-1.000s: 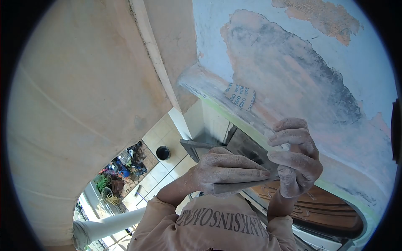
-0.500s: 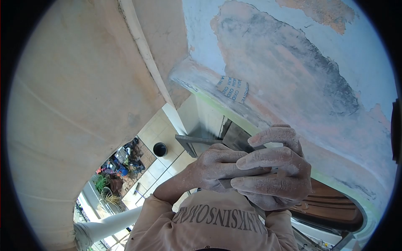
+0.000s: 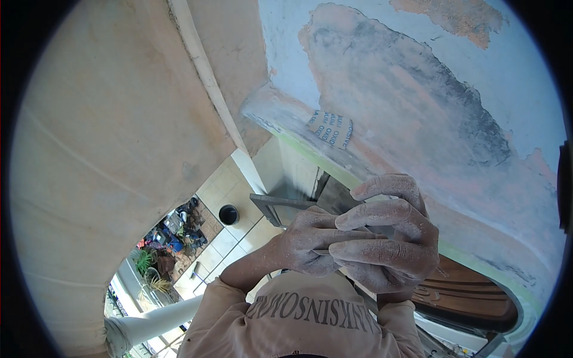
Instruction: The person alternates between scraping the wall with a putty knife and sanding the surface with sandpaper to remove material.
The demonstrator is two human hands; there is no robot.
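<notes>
My left hand (image 3: 310,238) and my right hand (image 3: 394,235), both coated in pale dust, are brought together in front of my chest. The right fingers curl over the left ones, which are closed and point to the right. A small greyish flat edge shows between the fingers, but I cannot tell what it is. Above the hands, a piece of sandpaper (image 3: 332,129) with blue printing on its back lies on the ledge (image 3: 280,113) at the foot of the patchy wall (image 3: 394,89).
A curved plaster surface (image 3: 107,119) fills the left side. Far below are a tiled floor (image 3: 224,241), a black bucket (image 3: 228,215), a heap of belongings (image 3: 176,230) and plants (image 3: 144,260). A dark-framed open window panel (image 3: 280,209) and a brown wooden panel (image 3: 465,295) lie below the ledge.
Both hands stay together, and the right hand has shifted slightly up and left over the left one. The flat edge that stuck out beneath the fingers is now mostly covered.
</notes>
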